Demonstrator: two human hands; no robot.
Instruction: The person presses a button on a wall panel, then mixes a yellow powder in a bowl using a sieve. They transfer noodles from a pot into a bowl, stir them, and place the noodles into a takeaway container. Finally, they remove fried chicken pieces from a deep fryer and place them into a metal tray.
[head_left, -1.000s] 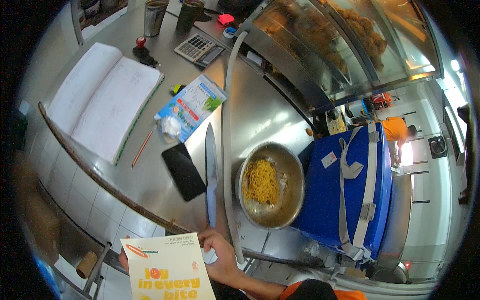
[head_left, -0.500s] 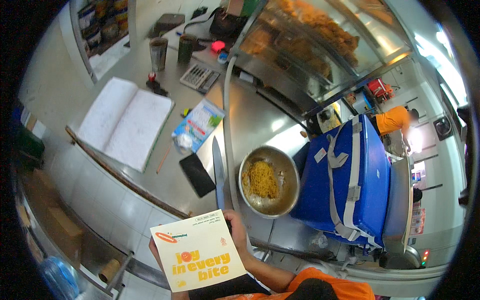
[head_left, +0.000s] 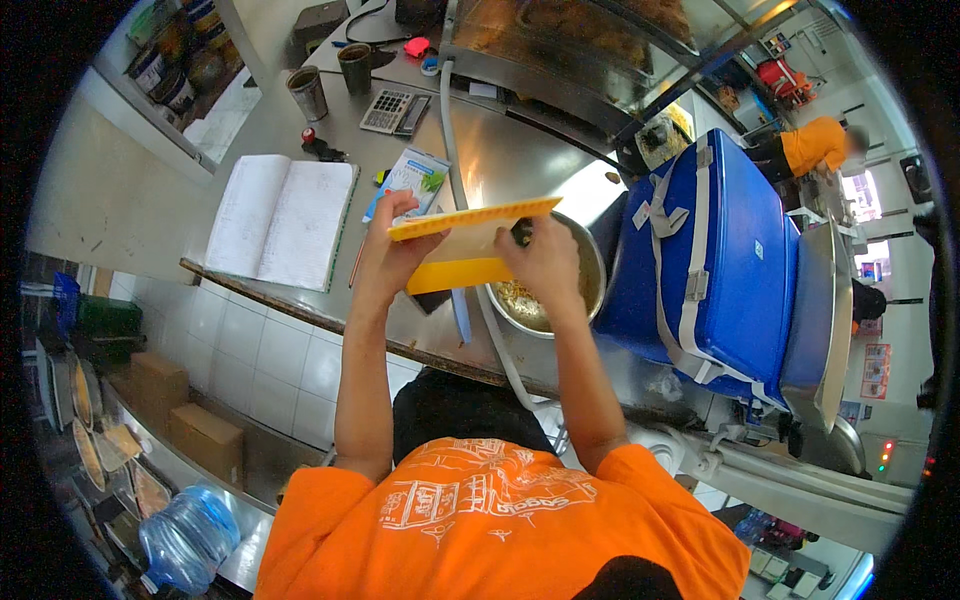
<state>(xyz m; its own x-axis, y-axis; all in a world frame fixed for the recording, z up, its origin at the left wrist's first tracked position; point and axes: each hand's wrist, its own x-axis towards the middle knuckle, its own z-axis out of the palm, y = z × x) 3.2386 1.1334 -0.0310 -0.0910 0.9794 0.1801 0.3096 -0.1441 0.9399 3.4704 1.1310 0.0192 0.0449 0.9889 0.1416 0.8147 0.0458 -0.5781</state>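
Both my hands hold a cardboard food box (head_left: 460, 272), yellow on its outer sides and pale on the faces between them. My left hand (head_left: 388, 255) grips its left end, with fingers over the top edge. At the right end, my right hand (head_left: 545, 262) has its fingers bent against the pale card. The box is tilted edge-on above the steel counter. Behind my right hand and wrist stands a metal bowl (head_left: 598, 290), partly covered. Yellow noodles (head_left: 518, 303) show inside it. Beneath the box, a knife (head_left: 461, 318) and a dark phone (head_left: 432, 301) are mostly hidden.
An open notebook (head_left: 282, 220) lies left, near a calculator (head_left: 394, 112), a blue-white packet (head_left: 417, 178) and two metal cups (head_left: 308, 95). A large blue cooler box (head_left: 745, 270) stands right of the bowl. Beyond it is a co-worker in orange (head_left: 812, 146). A glass display case (head_left: 580, 50) rises behind.
The box has moved up and right, over the counter beside the bowl. Its printed pale face has turned away, and yellow sides now show. My view has shifted, bringing my arms and shirt in.
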